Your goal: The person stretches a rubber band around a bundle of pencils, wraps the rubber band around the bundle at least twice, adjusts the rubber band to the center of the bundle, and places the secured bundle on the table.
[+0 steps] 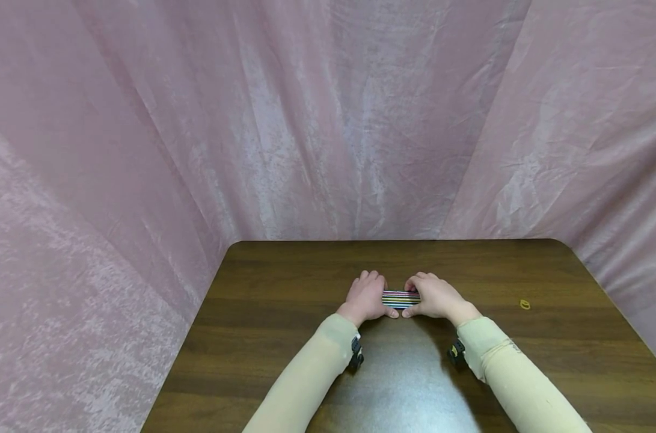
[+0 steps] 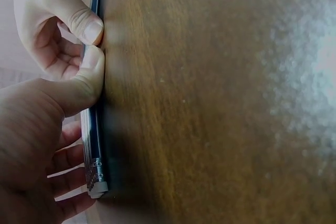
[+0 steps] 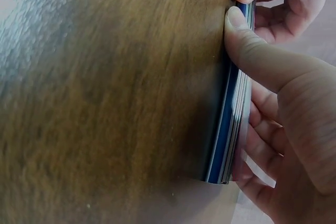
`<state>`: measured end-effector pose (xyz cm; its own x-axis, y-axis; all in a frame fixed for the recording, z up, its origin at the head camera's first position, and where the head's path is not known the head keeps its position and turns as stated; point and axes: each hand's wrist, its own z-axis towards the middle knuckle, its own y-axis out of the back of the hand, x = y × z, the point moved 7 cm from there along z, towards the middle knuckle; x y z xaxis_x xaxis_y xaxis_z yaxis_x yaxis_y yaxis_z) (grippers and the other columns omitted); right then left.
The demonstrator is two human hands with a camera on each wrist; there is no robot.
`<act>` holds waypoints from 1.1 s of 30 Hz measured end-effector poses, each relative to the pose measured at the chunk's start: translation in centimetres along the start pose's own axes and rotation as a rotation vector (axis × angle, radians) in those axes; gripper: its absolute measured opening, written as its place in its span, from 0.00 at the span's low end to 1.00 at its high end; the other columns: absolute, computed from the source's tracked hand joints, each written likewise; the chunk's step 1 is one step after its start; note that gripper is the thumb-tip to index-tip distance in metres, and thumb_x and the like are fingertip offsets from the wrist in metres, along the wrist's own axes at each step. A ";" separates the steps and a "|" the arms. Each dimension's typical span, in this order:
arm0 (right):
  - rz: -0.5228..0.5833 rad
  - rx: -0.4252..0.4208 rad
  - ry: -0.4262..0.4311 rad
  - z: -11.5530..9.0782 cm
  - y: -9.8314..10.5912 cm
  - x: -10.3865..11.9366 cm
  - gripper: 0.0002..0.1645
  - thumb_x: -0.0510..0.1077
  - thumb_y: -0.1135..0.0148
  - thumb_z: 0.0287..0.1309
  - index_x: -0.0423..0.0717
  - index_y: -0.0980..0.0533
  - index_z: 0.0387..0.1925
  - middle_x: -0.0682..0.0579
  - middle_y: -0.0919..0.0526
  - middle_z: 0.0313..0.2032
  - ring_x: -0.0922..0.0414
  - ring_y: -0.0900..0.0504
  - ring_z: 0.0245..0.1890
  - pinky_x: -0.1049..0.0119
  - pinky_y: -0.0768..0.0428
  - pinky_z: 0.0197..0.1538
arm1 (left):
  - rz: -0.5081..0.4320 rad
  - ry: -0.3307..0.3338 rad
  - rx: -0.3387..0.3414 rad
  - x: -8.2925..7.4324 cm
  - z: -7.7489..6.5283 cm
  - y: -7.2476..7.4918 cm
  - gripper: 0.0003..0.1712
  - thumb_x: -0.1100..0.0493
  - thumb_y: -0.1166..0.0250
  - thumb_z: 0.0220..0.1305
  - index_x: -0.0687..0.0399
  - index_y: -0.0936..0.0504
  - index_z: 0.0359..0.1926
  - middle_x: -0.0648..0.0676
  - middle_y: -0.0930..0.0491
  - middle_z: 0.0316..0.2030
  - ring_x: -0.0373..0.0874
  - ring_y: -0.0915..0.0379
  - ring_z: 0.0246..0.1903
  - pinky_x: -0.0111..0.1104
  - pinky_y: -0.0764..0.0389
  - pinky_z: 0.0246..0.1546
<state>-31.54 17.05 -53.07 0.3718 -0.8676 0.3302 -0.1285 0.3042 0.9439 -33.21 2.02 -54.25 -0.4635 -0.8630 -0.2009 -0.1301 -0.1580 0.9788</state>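
Note:
Several pencils (image 1: 401,299) lie side by side in a flat row on the table, their barrels in different colours with a dark blue one nearest me. My left hand (image 1: 367,297) grips the row's left part, thumb on the near side and fingers on the far side. On the right part, my right hand (image 1: 438,297) holds it the same way, and the two thumbs almost meet at the middle. White erasers (image 2: 98,188) in metal ferrules show at the left end in the left wrist view. In the right wrist view, the flat pencil ends (image 3: 218,181) line up closely.
Yellow rubber bands (image 1: 525,305) lie on the brown wooden table (image 1: 284,270), to the right of my right hand. A pink curtain (image 1: 333,120) hangs behind the table's far edge and along its sides.

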 end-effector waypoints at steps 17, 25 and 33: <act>0.033 0.022 0.035 -0.9 -0.3 0.8 0.20 0.55 0.15 0.53 0.51 0.19 0.37 0.60 0.22 0.32 0.60 0.25 0.33 0.56 0.22 0.40 | 0.028 -0.019 0.047 -0.5 -0.4 -0.3 0.26 0.29 0.21 0.54 0.41 0.13 0.41 0.42 0.20 0.38 0.43 0.32 0.43 0.37 0.28 0.49; -0.003 -0.013 0.063 -1.3 -0.3 1.5 0.16 0.53 0.17 0.54 0.54 0.19 0.34 0.62 0.21 0.31 0.61 0.24 0.32 0.55 0.22 0.39 | 0.051 -0.063 0.026 -0.8 -0.9 0.0 0.24 0.30 0.23 0.56 0.41 0.11 0.38 0.42 0.19 0.37 0.42 0.32 0.41 0.35 0.28 0.45; -0.041 -0.013 0.055 -1.7 -0.4 2.0 0.15 0.53 0.19 0.58 0.51 0.18 0.36 0.60 0.20 0.33 0.59 0.22 0.33 0.53 0.20 0.39 | 0.058 -0.074 0.012 -0.9 -1.2 -0.3 0.23 0.32 0.23 0.59 0.42 0.10 0.41 0.43 0.19 0.39 0.43 0.30 0.43 0.36 0.27 0.46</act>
<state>-29.21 15.83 -52.80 0.4270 -0.8565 0.2900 -0.0997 0.2742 0.9565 -31.71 2.25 -54.27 -0.5343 -0.8325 -0.1466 -0.1112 -0.1026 0.9885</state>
